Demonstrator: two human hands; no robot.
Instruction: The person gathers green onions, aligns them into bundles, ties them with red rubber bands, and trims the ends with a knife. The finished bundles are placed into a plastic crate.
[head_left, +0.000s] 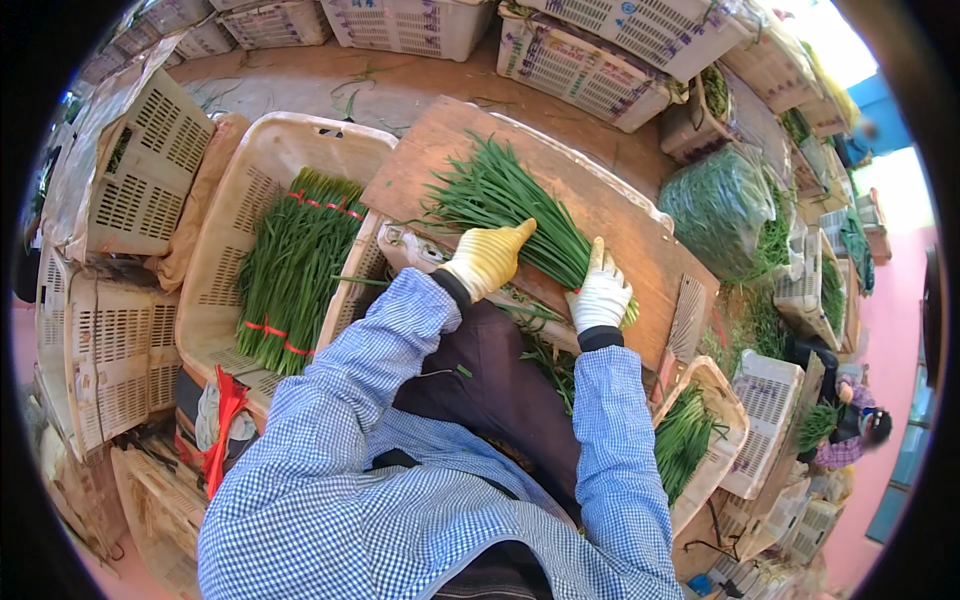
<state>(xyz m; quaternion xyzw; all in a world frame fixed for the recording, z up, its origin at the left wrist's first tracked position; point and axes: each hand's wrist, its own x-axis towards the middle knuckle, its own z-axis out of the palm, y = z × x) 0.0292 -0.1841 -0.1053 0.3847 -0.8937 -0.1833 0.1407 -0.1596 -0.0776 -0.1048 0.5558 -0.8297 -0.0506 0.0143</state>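
A bundle of green garlic chives (536, 206) lies slantwise across a wooden board (637, 217), its leaf tips toward the upper left. My left hand (487, 259), in a yellow-stained glove, holds the near side of the leaves, index finger laid over them. At the stem end, my right hand (600, 294) in a whitish glove grips the bundle. A bit of red tie shows beside its fingers, and pale stem ends stick out past it. The glove hides most of the tie.
Left of the board, a plastic crate (300, 131) holds chive bundles (300, 270) with red ties. Red strips (223, 435) hang near my left elbow. A ridged plate (685, 319) lies at the board's right end. Another crate (731, 442) holds chives. A person (851, 424) sits at far right.
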